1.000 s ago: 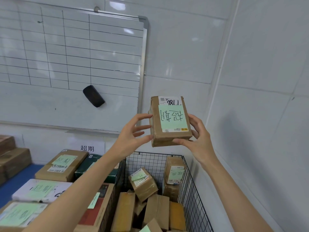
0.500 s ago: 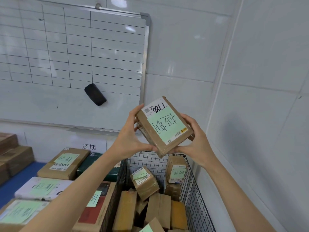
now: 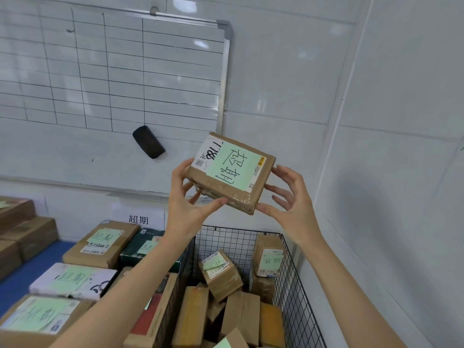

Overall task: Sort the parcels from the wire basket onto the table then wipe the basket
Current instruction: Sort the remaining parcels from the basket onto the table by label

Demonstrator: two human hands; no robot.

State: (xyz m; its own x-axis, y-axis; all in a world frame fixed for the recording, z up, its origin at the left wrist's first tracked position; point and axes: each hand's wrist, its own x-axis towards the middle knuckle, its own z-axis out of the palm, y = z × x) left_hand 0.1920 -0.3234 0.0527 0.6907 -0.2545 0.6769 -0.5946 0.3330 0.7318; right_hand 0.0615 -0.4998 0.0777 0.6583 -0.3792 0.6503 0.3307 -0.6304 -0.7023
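I hold a small brown cardboard parcel [image 3: 232, 172] with a green handwritten label up in front of the wall, above the wire basket [image 3: 293, 285]. My left hand [image 3: 185, 197] grips its left and lower edge. My right hand [image 3: 288, 197] touches its right end with fingertips, fingers spread. The black wire basket stands at the lower right against the white wall and holds several brown parcels [image 3: 221, 275]. The blue table [image 3: 30, 270] at the left carries several labelled parcels [image 3: 100, 243].
A whiteboard [image 3: 100, 84] with a drawn grid hangs on the wall, a black eraser [image 3: 148, 141] stuck to it. A white sign [image 3: 138, 219] with characters is fixed below it. The white wall [image 3: 389, 172] closes in on the right beside the basket.
The parcel has been turned in my hands, from label upside down to tilted with the writing running diagonally. It stays at about the same height above the basket.
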